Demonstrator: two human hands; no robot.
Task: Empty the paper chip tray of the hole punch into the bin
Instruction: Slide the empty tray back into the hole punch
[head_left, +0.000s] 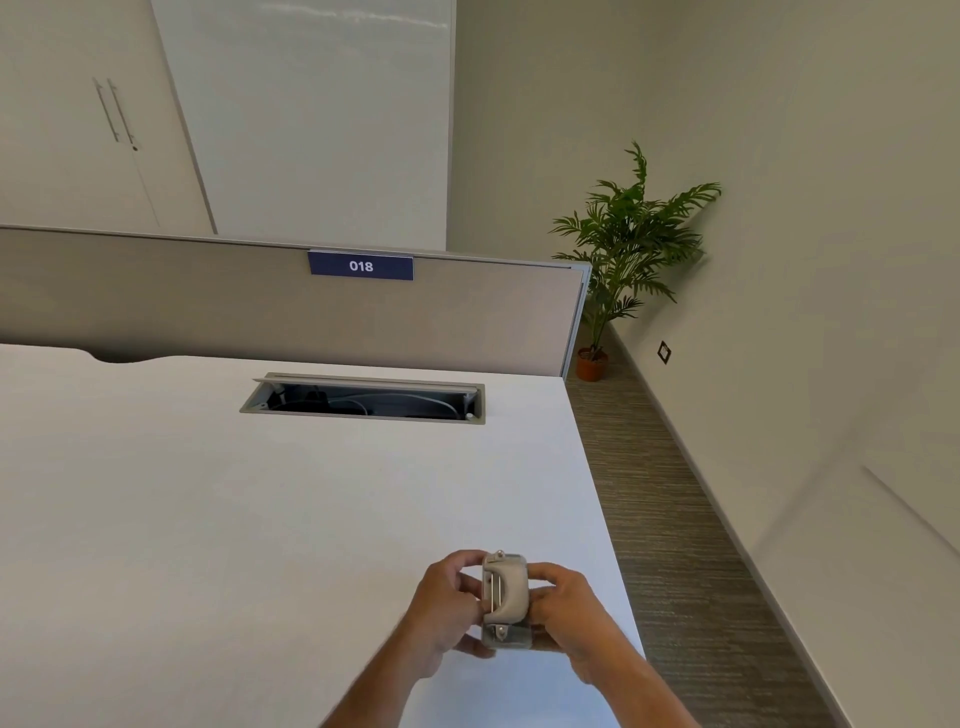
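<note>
Both hands grip the hole punch (505, 600) above the table (260, 519) near its right edge: left hand (445, 605) on its left side, right hand (563, 616) on its right. Its long axis points away from the person. No bin is visible.

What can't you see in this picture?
All in the head view:
- The bin: nowhere in view.
- The underside of the hole punch, where the chip tray would be: hidden by the left hand and right hand.
- Whether any paper chips are inside: cannot tell.
- The cables in the desk's cable box: too dark to follow.
- The desk: cut off left and bottom.
</note>
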